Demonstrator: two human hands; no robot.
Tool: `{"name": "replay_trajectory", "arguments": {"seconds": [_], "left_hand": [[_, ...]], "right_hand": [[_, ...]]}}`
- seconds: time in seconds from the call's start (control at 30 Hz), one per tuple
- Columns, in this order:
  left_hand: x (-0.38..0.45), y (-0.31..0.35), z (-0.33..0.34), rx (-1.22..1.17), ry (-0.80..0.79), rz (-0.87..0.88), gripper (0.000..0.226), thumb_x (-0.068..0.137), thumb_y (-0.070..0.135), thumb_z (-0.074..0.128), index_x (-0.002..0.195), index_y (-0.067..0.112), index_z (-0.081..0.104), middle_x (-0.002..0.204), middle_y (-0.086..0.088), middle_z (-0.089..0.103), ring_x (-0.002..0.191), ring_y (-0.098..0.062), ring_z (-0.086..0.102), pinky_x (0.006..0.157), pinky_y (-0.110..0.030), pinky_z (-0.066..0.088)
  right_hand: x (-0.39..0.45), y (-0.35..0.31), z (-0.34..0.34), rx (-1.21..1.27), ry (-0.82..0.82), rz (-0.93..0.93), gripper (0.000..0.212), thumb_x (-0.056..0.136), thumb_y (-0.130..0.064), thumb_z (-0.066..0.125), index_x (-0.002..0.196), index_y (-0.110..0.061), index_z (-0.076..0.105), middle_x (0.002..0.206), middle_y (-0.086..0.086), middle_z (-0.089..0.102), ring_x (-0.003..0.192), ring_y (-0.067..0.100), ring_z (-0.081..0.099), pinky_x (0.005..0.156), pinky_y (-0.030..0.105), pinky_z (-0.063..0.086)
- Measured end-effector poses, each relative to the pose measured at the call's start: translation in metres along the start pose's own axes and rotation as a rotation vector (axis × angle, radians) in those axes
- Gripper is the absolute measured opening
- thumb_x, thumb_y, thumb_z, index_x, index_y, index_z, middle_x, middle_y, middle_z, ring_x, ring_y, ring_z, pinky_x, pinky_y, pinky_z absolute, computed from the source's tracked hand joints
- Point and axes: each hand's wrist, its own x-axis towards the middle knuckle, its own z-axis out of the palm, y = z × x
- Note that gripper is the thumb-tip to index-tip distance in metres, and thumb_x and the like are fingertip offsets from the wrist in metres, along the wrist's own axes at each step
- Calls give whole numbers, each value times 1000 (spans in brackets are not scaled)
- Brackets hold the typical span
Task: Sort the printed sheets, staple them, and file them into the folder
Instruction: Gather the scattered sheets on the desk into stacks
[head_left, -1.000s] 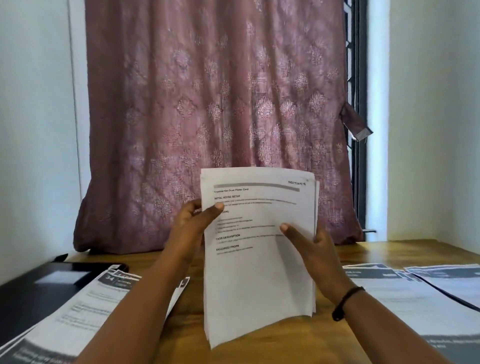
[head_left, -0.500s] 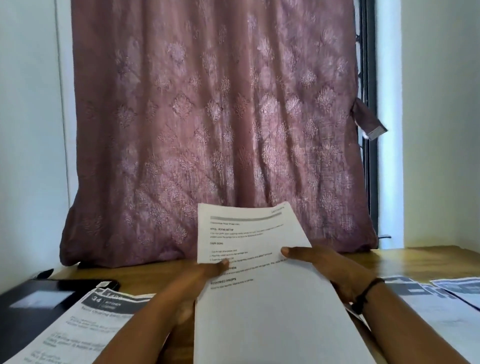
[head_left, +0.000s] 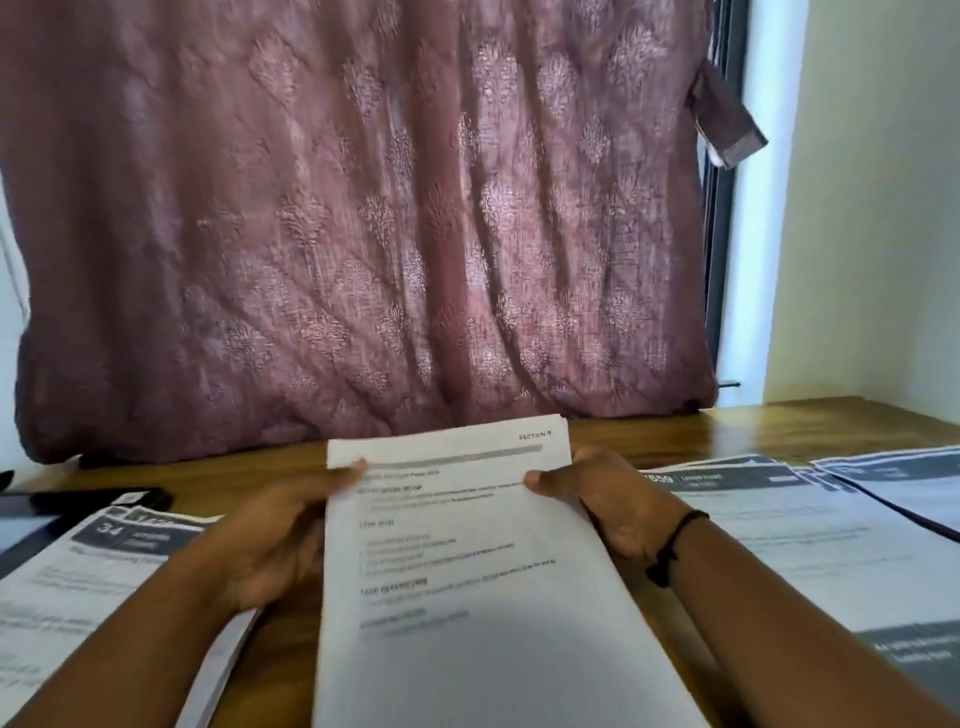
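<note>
A stack of printed white sheets (head_left: 467, 597) lies tilted low over the wooden table (head_left: 727, 426), its top page headed "SECTION 9". My left hand (head_left: 280, 540) grips the stack's left edge, thumb on top near the upper corner. My right hand (head_left: 597, 499) grips the right edge, thumb on the page, fingers underneath; a black band is on that wrist. Another printed pile (head_left: 93, 582) with a dark header lies at the left. More printed sheets (head_left: 810, 540) lie at the right.
A black flat folder or device (head_left: 78, 506) lies at the far left behind the left pile. A mauve patterned curtain (head_left: 363, 234) hangs behind the table. A white wall corner stands at the right.
The stack came down from upright in front of the curtain to nearly flat above the table. Both hands slid up to grip its top corners. The camera tilted down.
</note>
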Motion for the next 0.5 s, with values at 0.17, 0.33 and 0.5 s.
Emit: {"name": "replay_trajectory", "arguments": {"seconds": [0.17, 0.33, 0.5], "left_hand": [[7, 6, -10, 742, 502, 449, 28, 86, 30, 67, 111, 27, 56, 93, 10, 61, 84, -10, 59, 62, -22, 43], [3, -5, 16, 1149, 270, 592, 26, 82, 55, 58, 105, 44, 54, 93, 30, 49, 82, 12, 46, 68, -8, 32], [15, -19, 17, 1249, 130, 393, 31, 84, 52, 61, 112, 38, 59, 105, 20, 60, 94, -3, 57, 76, -21, 47]], "right_hand": [[2, 8, 10, -153, -112, 56, 36, 83, 3, 65, 118, -6, 65, 117, 15, 68, 109, 36, 64, 101, 52, 46], [10, 21, 26, -213, -182, 54, 41, 79, -4, 74, 119, -8, 65, 116, 13, 69, 108, 34, 65, 100, 53, 46], [19, 34, 39, -189, -221, 14, 50, 71, -15, 77, 120, -12, 66, 120, 13, 67, 111, 36, 63, 100, 55, 45]]}}
